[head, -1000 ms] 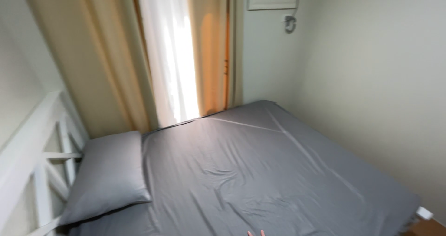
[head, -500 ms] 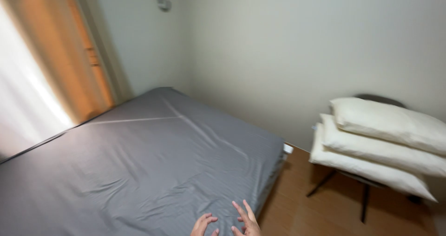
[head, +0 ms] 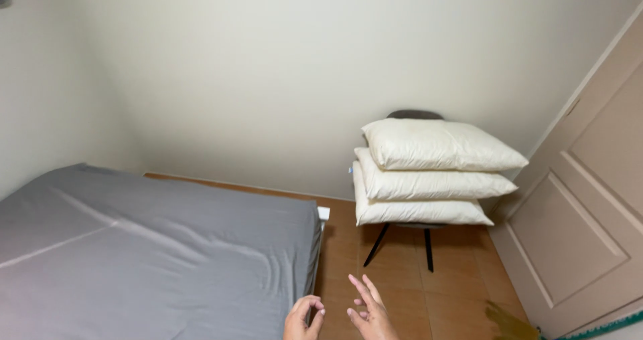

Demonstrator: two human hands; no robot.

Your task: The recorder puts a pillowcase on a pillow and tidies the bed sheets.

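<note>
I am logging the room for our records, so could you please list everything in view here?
pillows: three, white, stacked on the chair
chair: one, dark, thin legs, against the wall
bed: one, grey sheet, at left
floor: brown tiles, between bed and door
door: one, beige, panelled, at right
walls: off-white
left hand: empty, fingers curled, bottom edge
right hand: empty, fingers spread, beside it

Three plump white fabric pillows (head: 432, 173) lie stacked on one dark, thin-legged chair (head: 402, 236). Left of that chair stands one bed with a smooth grey sheet (head: 154, 253). Right of the chair is one beige panelled door (head: 589, 213). Below the chair, two bare hands show: left hand (head: 303, 318), right hand (head: 370, 312).
</note>
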